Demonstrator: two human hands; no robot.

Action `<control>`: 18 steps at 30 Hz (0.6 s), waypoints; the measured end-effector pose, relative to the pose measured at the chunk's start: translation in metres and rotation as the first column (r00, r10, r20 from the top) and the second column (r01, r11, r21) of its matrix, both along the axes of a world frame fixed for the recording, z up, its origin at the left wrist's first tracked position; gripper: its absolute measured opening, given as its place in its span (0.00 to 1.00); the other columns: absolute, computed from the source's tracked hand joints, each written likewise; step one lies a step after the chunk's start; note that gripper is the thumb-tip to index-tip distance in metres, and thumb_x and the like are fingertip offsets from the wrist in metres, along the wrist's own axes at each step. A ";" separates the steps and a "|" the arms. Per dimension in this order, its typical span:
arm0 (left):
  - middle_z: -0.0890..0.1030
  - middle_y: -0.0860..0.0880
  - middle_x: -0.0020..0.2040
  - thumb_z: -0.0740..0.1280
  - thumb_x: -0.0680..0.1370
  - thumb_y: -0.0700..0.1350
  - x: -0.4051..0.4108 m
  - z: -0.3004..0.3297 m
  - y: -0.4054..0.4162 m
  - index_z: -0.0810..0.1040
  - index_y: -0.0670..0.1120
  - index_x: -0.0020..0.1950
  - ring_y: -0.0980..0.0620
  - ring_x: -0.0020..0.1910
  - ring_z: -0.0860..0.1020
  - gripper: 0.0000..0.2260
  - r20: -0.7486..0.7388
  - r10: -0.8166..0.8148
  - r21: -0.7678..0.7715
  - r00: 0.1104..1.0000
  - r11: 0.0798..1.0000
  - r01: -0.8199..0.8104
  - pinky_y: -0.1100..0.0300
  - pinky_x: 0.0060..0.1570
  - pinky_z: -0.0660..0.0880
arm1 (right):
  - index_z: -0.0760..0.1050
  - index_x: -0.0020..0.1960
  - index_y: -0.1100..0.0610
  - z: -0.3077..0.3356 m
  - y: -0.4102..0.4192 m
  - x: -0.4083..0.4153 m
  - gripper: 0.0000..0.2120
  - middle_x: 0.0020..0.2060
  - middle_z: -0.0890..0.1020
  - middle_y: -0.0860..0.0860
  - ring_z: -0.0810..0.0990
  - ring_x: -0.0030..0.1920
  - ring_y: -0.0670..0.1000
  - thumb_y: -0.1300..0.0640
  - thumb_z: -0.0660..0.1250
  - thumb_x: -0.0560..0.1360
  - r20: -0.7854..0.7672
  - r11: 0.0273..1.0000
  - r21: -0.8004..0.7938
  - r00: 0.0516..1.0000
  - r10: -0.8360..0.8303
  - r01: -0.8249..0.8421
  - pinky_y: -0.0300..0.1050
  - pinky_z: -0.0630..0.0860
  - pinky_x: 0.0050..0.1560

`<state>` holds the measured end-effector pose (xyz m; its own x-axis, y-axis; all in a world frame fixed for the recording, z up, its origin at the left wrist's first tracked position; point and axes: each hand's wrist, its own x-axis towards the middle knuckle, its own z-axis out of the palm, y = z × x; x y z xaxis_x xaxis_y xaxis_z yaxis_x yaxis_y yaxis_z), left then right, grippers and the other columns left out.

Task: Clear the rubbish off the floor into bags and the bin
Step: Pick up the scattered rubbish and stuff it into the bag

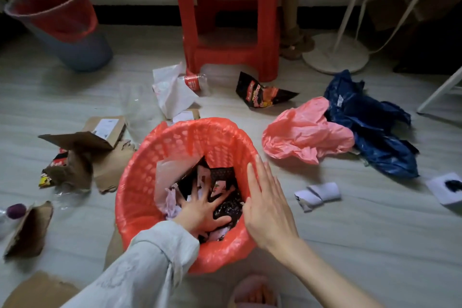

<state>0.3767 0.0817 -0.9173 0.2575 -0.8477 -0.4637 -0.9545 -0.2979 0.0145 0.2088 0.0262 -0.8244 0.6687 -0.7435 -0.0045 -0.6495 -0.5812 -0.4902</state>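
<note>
A bin lined with a red plastic bag [150, 170] stands on the floor in front of me. Inside lie black snack wrappers and crumpled paper [220, 177]. My left hand [202, 210] is down in the bin, fingers spread flat, pressing on that rubbish. My right hand [267, 205] lies open with straight fingers against the bin's right rim. On the floor around lie torn cardboard [85, 140], a white plastic bag [172, 92], a crushed bottle with a red label [195, 81], a black snack packet [262, 92], a pink bag [305, 132], a dark blue bag [375, 130] and folded paper [320, 195].
A red plastic stool [227, 20] stands behind the bin. A second, grey bin with a red liner [62, 27] leans at the back left. A white fan base [335, 54] sits at the back right. More cardboard [30, 230] lies at the near left. A pink slipper [255, 292] shows at the bottom.
</note>
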 end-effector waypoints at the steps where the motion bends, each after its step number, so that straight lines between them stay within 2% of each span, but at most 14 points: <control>1: 0.36 0.42 0.74 0.34 0.59 0.78 0.002 -0.008 -0.002 0.26 0.73 0.62 0.30 0.71 0.42 0.34 0.010 0.004 -0.052 1.000 0.999 -0.003 0.23 0.60 0.55 | 0.42 0.76 0.58 0.001 -0.001 0.000 0.36 0.73 0.36 0.49 0.34 0.73 0.49 0.52 0.39 0.68 0.007 1.000 0.001 1.000 0.000 0.000 0.45 0.39 0.72; 2: 0.35 0.42 0.73 0.32 0.56 0.80 0.005 -0.016 -0.004 0.24 0.73 0.61 0.30 0.71 0.39 0.36 -0.022 0.003 -0.009 1.000 1.000 -0.003 0.26 0.63 0.54 | 0.43 0.76 0.58 0.001 -0.001 0.000 0.35 0.72 0.36 0.49 0.35 0.73 0.49 0.53 0.41 0.69 0.006 1.000 0.002 1.000 0.002 -0.002 0.46 0.39 0.72; 4: 0.28 0.45 0.71 0.27 0.46 0.81 0.006 -0.026 -0.003 0.23 0.71 0.59 0.31 0.70 0.31 0.43 -0.101 0.002 0.150 0.995 0.989 0.013 0.33 0.69 0.43 | 0.43 0.76 0.58 0.001 0.000 0.000 0.33 0.72 0.36 0.48 0.35 0.73 0.48 0.56 0.47 0.72 -0.012 1.000 0.023 1.000 0.008 -0.007 0.47 0.39 0.72; 6: 0.26 0.43 0.70 0.29 0.45 0.81 0.006 -0.029 -0.003 0.27 0.67 0.65 0.30 0.69 0.30 0.50 -0.093 -0.005 0.196 0.996 0.980 0.023 0.35 0.69 0.40 | 0.45 0.76 0.58 0.001 0.001 0.000 0.33 0.72 0.36 0.49 0.36 0.73 0.49 0.57 0.50 0.72 -0.015 1.000 0.022 1.000 0.006 -0.005 0.48 0.39 0.72; 8: 0.31 0.38 0.73 0.34 0.53 0.80 0.003 -0.030 -0.009 0.34 0.63 0.72 0.30 0.71 0.33 0.49 -0.065 -0.011 0.234 0.998 0.972 0.026 0.36 0.70 0.42 | 0.46 0.76 0.59 -0.001 0.001 -0.001 0.33 0.72 0.37 0.49 0.36 0.73 0.50 0.55 0.45 0.71 -0.037 1.000 0.011 0.999 0.004 -0.003 0.49 0.40 0.72; 9: 0.33 0.37 0.74 0.37 0.60 0.79 0.001 -0.031 -0.009 0.36 0.61 0.73 0.31 0.71 0.34 0.45 -0.033 -0.032 0.243 0.999 0.969 0.039 0.36 0.70 0.42 | 0.46 0.76 0.59 -0.001 0.001 -0.003 0.34 0.72 0.37 0.50 0.37 0.73 0.50 0.53 0.43 0.70 -0.048 1.000 0.003 0.999 0.004 -0.004 0.49 0.41 0.72; 11: 0.34 0.36 0.74 0.47 0.74 0.70 -0.002 -0.028 -0.009 0.38 0.59 0.74 0.31 0.71 0.34 0.35 0.015 -0.082 0.251 0.997 0.965 0.075 0.36 0.69 0.41 | 0.46 0.76 0.58 0.000 -0.001 -0.004 0.36 0.72 0.35 0.49 0.35 0.73 0.51 0.52 0.40 0.69 -0.076 1.000 -0.013 0.997 0.022 -0.023 0.50 0.41 0.72; 13: 0.34 0.36 0.74 0.52 0.76 0.66 -0.001 -0.023 -0.008 0.39 0.59 0.75 0.31 0.71 0.32 0.33 0.029 -0.092 0.243 0.995 0.967 0.082 0.35 0.69 0.40 | 0.43 0.76 0.57 0.004 0.000 -0.003 0.37 0.70 0.32 0.48 0.32 0.72 0.51 0.51 0.37 0.67 -0.107 0.999 -0.010 0.994 0.032 -0.033 0.51 0.40 0.73; 16: 0.33 0.37 0.74 0.55 0.75 0.67 -0.001 -0.014 -0.007 0.39 0.62 0.74 0.32 0.71 0.33 0.34 -0.006 -0.047 0.235 0.999 0.971 0.047 0.37 0.70 0.42 | 0.38 0.76 0.55 0.010 0.000 -0.003 0.40 0.67 0.27 0.47 0.28 0.70 0.49 0.50 0.32 0.63 -0.177 0.999 0.028 0.983 0.042 -0.038 0.51 0.39 0.74; 18: 0.34 0.38 0.75 0.57 0.74 0.67 -0.002 -0.006 -0.008 0.41 0.63 0.74 0.32 0.72 0.35 0.35 -0.038 -0.010 0.227 0.999 0.974 0.019 0.38 0.70 0.44 | 0.38 0.76 0.55 0.012 -0.001 -0.003 0.41 0.67 0.26 0.47 0.29 0.72 0.49 0.51 0.32 0.63 -0.201 0.999 0.039 0.978 0.045 -0.038 0.52 0.39 0.74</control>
